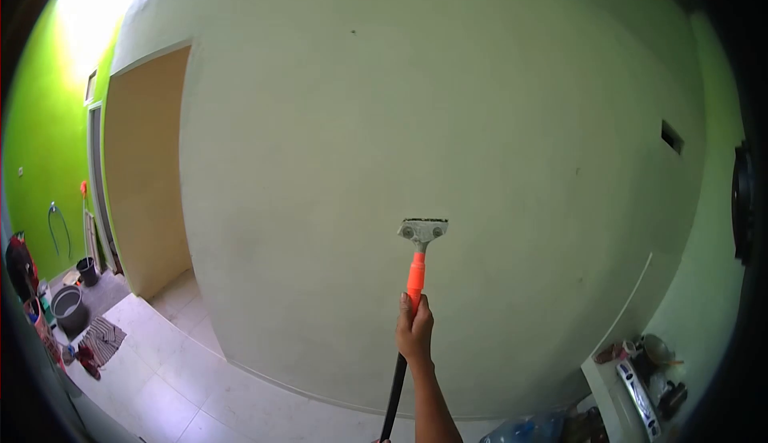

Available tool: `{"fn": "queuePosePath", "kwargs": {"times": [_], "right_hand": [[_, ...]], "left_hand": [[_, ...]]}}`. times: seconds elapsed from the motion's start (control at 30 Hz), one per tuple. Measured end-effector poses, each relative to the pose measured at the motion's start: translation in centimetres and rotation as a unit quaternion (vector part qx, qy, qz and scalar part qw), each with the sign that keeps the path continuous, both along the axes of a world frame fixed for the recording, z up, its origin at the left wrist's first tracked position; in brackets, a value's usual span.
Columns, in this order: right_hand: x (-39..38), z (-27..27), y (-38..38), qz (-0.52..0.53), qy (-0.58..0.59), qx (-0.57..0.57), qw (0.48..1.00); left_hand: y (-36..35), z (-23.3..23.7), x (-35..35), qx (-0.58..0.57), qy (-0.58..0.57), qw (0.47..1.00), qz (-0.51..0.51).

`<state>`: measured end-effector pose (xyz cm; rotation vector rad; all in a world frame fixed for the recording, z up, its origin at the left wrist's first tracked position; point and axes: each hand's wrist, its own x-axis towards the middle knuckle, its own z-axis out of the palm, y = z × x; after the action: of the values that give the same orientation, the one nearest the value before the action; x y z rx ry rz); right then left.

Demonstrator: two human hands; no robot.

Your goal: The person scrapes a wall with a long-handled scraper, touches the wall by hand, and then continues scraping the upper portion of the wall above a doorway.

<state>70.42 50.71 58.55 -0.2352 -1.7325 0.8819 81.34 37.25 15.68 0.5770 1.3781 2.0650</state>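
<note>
A long-handled scraper (416,271) stands upright in front of the pale green wall (320,163), its wide metal head pointing up and its blade edge overlapping the wall in this view. Below the head comes an orange collar, then a black pole that slants down to the bottom edge. My right hand (414,332) is closed round the scraper just under the orange part, thumb along the left side. Only a sliver of my left hand (383,440) shows at the bottom edge, at the lower end of the pole; most of it is hidden.
A doorway (148,171) opens at the left. Beyond it, buckets (69,307) and a striped mat (104,340) lie near a bright green wall. At lower right a ledge (612,399) carries a stove (638,399) and a pan (656,348), with blue plastic (524,429) beside it.
</note>
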Motion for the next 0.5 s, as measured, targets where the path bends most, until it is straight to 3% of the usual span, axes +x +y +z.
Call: {"fn": "queuePosePath", "kwargs": {"times": [0.07,0.2,0.5], "right_hand": [[0.0,0.2,-0.2,0.000,-0.002,-0.005,1.000],[0.0,0.0,-0.1,-0.007,-0.034,-0.033,0.999],[-1.1,-1.5,0.6,-0.063,-0.008,-0.024,0.998]], "left_hand": [[-1.1,1.0,0.0,-0.002,0.006,1.000,0.016],[-3.3,9.0,-0.5,-0.007,0.013,0.999,0.049],[-4.6,10.4,-2.1,-0.041,0.013,0.999,0.006]]}}
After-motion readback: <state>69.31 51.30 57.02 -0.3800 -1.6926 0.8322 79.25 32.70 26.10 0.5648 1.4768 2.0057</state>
